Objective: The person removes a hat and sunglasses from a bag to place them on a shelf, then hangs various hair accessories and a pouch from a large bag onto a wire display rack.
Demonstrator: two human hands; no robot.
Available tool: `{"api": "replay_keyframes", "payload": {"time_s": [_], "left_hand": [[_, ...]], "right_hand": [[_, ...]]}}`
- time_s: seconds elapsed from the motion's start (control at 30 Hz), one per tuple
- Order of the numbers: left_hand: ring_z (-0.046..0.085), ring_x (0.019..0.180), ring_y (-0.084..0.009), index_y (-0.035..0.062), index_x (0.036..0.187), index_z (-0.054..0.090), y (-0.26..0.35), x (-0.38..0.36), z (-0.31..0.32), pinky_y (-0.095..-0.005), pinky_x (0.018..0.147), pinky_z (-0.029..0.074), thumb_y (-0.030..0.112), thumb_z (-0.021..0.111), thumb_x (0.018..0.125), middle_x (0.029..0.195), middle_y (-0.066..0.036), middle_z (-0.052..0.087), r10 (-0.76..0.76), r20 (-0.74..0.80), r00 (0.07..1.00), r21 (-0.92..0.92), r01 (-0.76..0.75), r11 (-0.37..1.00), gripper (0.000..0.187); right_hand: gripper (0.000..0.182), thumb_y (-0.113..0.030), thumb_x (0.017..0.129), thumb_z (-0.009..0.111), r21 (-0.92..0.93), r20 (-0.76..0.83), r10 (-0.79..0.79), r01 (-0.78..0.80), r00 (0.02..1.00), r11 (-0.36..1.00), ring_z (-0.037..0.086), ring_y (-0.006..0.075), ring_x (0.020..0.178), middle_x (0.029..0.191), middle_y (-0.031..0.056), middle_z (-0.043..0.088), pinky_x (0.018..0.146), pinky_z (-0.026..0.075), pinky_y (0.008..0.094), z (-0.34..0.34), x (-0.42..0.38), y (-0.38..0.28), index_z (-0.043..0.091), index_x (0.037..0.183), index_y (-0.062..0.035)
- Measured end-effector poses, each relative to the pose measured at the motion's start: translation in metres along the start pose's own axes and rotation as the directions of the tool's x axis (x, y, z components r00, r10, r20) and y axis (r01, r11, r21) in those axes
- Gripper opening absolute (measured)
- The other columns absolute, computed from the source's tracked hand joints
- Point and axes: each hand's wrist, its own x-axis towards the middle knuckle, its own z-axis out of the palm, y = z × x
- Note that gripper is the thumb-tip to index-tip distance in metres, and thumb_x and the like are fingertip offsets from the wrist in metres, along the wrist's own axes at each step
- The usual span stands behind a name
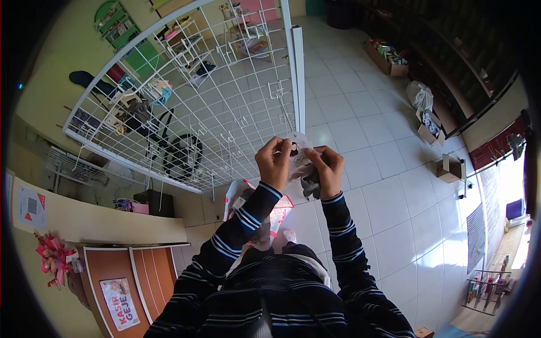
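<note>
In front of the wire grid rack, my left hand (273, 164) pinches the left edge of a clear plastic packet (298, 152). My right hand (329, 170) grips the packet's other side between thumb and fingers. Something grey and soft-looking (310, 184) hangs below, beside my right fingers; its kind I cannot make out. A small dark spot shows near the top of the packet by my left fingertips. Beneath my left forearm is a clear bag with red and pink edging (280, 213), partly hidden by the sleeve.
A white wire grid panel (225, 96) with hooks stands ahead to the left, a bicycle (183, 155) behind it. Cardboard boxes (389, 59) and a white plastic bag (420, 96) line the right side by dark shelves. A brown counter (152, 276) is at lower left. White tiles (389, 186) cover the floor.
</note>
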Motion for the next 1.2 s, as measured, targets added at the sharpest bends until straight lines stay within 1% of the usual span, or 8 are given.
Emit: {"api": "replay_keyframes", "payload": {"time_s": [0.4, 0.7, 0.87, 0.93, 1.07, 1.13, 1.17, 1.2], "left_hand": [[0.052, 0.049, -0.0127, -0.0005, 0.063, 0.053, -0.038, 0.042, 0.007, -0.0242, 0.047, 0.039, 0.019, 0.054, 0.073, 0.054, -0.006, 0.054, -0.013, -0.055, 0.998, 0.14, 0.02, 0.99, 0.022], [0.057, 0.064, -0.0251, 0.0069, 0.076, 0.057, -0.102, 0.125, 0.0, -0.0331, 0.058, 0.045, 0.021, 0.055, 0.068, 0.066, -0.009, 0.058, 0.006, -0.111, 0.994, 0.445, 0.045, 0.894, 0.017], [0.05, 0.083, -0.0276, 0.007, 0.096, 0.047, -0.108, 0.003, -0.047, -0.034, 0.072, 0.04, 0.016, 0.051, 0.07, 0.087, -0.013, 0.051, 0.115, -0.022, 0.993, 0.441, -0.093, 0.893, 0.027], [0.047, 0.088, -0.0316, 0.0044, 0.098, 0.045, -0.141, -0.1, -0.08, -0.0372, 0.074, 0.038, 0.015, 0.049, 0.071, 0.092, -0.017, 0.049, -0.107, 0.107, 0.988, 0.533, 0.034, 0.846, 0.03], [0.046, 0.094, -0.0318, 0.0015, 0.107, 0.041, -0.159, -0.332, -0.155, -0.0375, 0.081, 0.036, 0.013, 0.051, 0.07, 0.101, -0.018, 0.048, -0.743, 0.164, 0.649, 0.606, 0.528, 0.595, 0.04], [0.045, 0.094, -0.0328, 0.0003, 0.104, 0.044, -0.138, -0.414, -0.185, -0.0381, 0.082, 0.036, 0.022, 0.054, 0.067, 0.102, -0.017, 0.048, -0.905, 0.096, 0.415, 0.811, 0.495, 0.313, 0.044], [0.043, 0.093, -0.0326, 0.0053, 0.1, 0.047, -0.135, -0.433, -0.196, -0.0404, 0.081, 0.037, 0.024, 0.054, 0.067, 0.101, -0.014, 0.047, -0.959, 0.161, 0.232, 0.937, 0.269, 0.222, 0.039], [0.041, 0.093, -0.0295, 0.011, 0.095, 0.05, -0.109, -0.42, -0.195, -0.0409, 0.08, 0.036, 0.022, 0.055, 0.065, 0.097, -0.01, 0.045, -0.941, 0.102, 0.324, 0.892, 0.389, 0.231, 0.032]], "right_hand": [[0.02, -0.015, 0.069, 0.061, -0.059, 0.079, -0.016, 0.02, 0.997, 0.998, 0.048, 0.0068, 0.05, 0.055, 0.0041, 0.055, 0.046, 0.037, 0.0196, 0.005, 0.06, 0.038, 0.057, 0.067, 0.0039], [0.031, -0.033, 0.061, 0.066, -0.521, 0.036, -0.118, 0.119, 0.992, 0.845, 0.057, 0.0169, 0.059, 0.062, 0.01, 0.059, 0.057, 0.044, 0.0275, 0.033, 0.174, 0.102, 0.063, 0.073, -0.0036], [0.03, -0.025, 0.067, 0.064, -0.334, -0.06, -0.05, 0.027, 0.997, 0.942, 0.055, 0.0126, 0.061, 0.07, 0.0099, 0.06, 0.056, 0.043, 0.025, 0.014, 0.173, 0.127, 0.061, 0.082, 0.0002], [0.028, -0.019, 0.067, 0.063, -0.245, -0.106, 0.02, -0.045, 0.994, 0.968, 0.054, 0.012, 0.063, 0.074, 0.008, 0.06, 0.055, 0.043, 0.0234, -0.005, 0.13, 0.134, 0.06, 0.087, 0.0], [0.015, -0.005, 0.064, 0.059, -0.488, -0.064, 0.232, -0.233, 0.971, 0.841, 0.054, 0.0114, 0.064, 0.07, 0.0056, 0.058, 0.057, 0.044, 0.0246, -0.05, 0.004, 0.224, 0.057, 0.078, -0.0005], [0.01, -0.006, 0.063, 0.058, -0.502, -0.021, 0.482, -0.426, 0.876, 0.753, 0.055, 0.0131, 0.061, 0.065, 0.0066, 0.058, 0.055, 0.045, 0.027, -0.048, -0.069, 0.285, 0.058, 0.072, -0.0015], [0.015, -0.012, 0.065, 0.059, -0.509, 0.051, 0.598, -0.494, 0.8, 0.705, 0.056, 0.0144, 0.061, 0.066, 0.0079, 0.059, 0.054, 0.045, 0.0275, -0.051, -0.101, 0.327, 0.059, 0.076, -0.0022], [0.02, -0.017, 0.066, 0.06, -0.531, 0.12, 0.696, -0.547, 0.708, 0.647, 0.057, 0.0157, 0.06, 0.067, 0.0092, 0.06, 0.053, 0.046, 0.028, -0.054, -0.133, 0.369, 0.06, 0.081, -0.003]]}}
